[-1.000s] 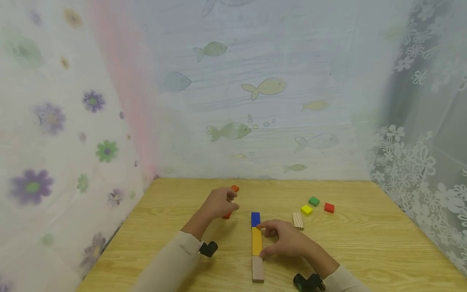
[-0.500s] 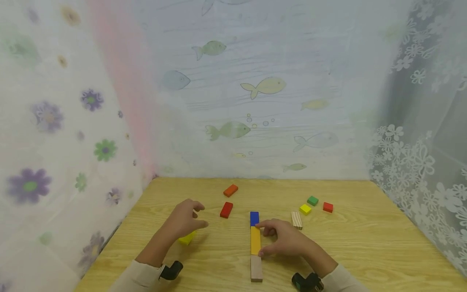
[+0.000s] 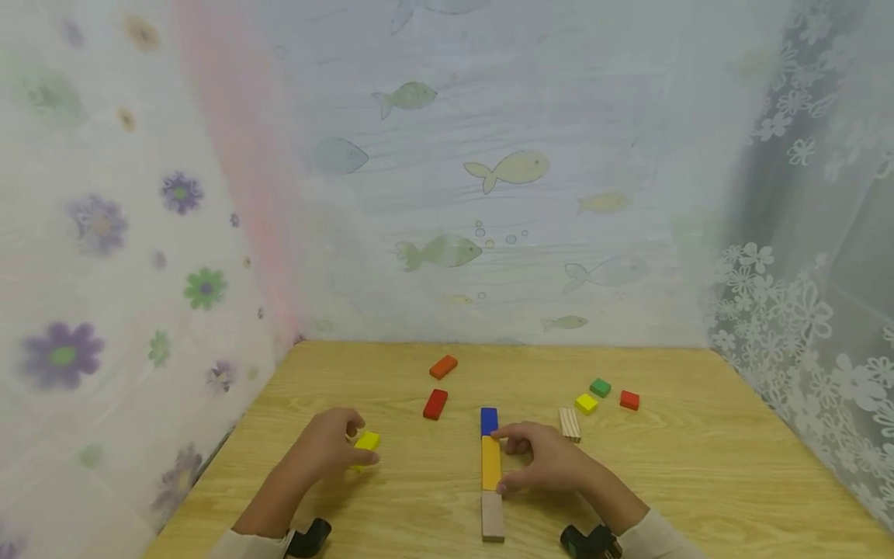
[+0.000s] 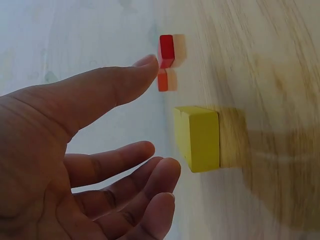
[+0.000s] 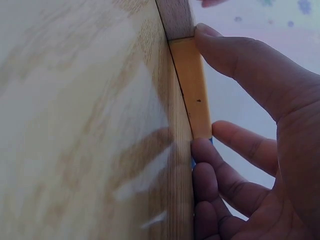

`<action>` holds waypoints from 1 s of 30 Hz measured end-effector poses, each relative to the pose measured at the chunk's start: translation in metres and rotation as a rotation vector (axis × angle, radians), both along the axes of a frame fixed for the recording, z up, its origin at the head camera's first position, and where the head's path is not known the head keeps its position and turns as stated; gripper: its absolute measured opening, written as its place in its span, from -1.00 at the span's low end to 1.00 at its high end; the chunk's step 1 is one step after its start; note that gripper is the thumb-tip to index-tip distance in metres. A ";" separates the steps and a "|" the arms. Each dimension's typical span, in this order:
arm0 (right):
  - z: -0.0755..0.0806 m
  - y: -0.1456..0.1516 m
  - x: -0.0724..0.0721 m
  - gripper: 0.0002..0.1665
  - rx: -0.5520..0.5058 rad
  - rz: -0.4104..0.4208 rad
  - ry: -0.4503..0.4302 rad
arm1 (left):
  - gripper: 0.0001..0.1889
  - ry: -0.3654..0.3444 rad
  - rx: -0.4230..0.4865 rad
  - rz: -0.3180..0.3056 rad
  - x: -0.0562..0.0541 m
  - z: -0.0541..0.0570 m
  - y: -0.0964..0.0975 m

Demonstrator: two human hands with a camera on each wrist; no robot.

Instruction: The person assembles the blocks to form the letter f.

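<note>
A plain cream fabric left sleeve and matching right sleeve are worn, with a glossy black, elbow-shaped left wrist device and a chunkier black right wrist device.

On a wood-grain table, a person's left hand hovers at a yellow block, thumb and fingers parted. The right hand touches an amber block set end to end between a blue block and a plain wooden block; a red block lies left.

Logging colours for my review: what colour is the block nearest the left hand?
That block is plain yellow, seen best in the left wrist view.
</note>
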State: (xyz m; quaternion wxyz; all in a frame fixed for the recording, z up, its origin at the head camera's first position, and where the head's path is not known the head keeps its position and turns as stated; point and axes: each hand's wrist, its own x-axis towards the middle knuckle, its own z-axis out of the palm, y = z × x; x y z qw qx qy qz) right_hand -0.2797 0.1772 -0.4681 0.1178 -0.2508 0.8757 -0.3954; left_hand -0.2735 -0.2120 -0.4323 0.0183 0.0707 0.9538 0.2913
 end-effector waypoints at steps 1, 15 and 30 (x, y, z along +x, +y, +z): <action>-0.001 0.000 0.000 -0.15 -0.004 0.000 -0.004 | -0.32 -0.004 -0.005 0.003 0.000 -0.001 -0.001; 0.000 0.000 0.000 -0.14 -0.012 0.003 -0.023 | -0.43 -0.026 0.002 0.002 0.003 -0.001 -0.009; 0.000 0.000 0.001 -0.14 -0.016 0.006 0.003 | -0.51 -0.028 0.036 -0.006 0.003 -0.004 -0.010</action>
